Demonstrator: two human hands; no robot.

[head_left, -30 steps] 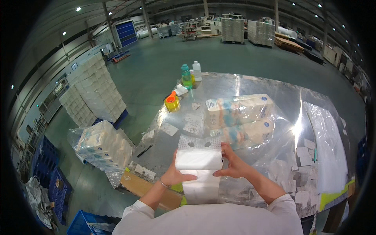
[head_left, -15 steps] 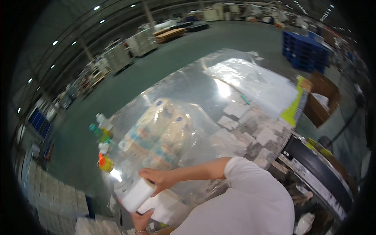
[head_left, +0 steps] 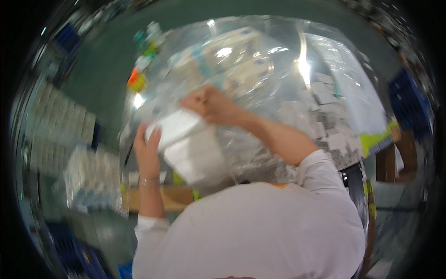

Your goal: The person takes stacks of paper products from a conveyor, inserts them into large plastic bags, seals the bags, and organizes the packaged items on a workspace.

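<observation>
Head view, white bundle (head_left: 176,126), left hand (head_left: 147,149) gripping one end, curled right hand (head_left: 208,104) by the other, hold unclear

The left hand (head_left: 147,151) stood with thumb (head_left: 155,136) parted from fingers (head_left: 140,133), and the right hand (head_left: 207,104) curled farther right, its forearm (head_left: 276,135) slanting toward the near right.

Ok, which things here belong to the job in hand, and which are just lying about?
Apparently in the job:
white bundle, its end held by the left hand; right hand beside it, grip blurred
white piece just below it

Apparently just lying about:
orange-and-yellow tape roll
bottles
flat white plastic
cardboard box
clear-wrapped packs (role unclear)
</observation>
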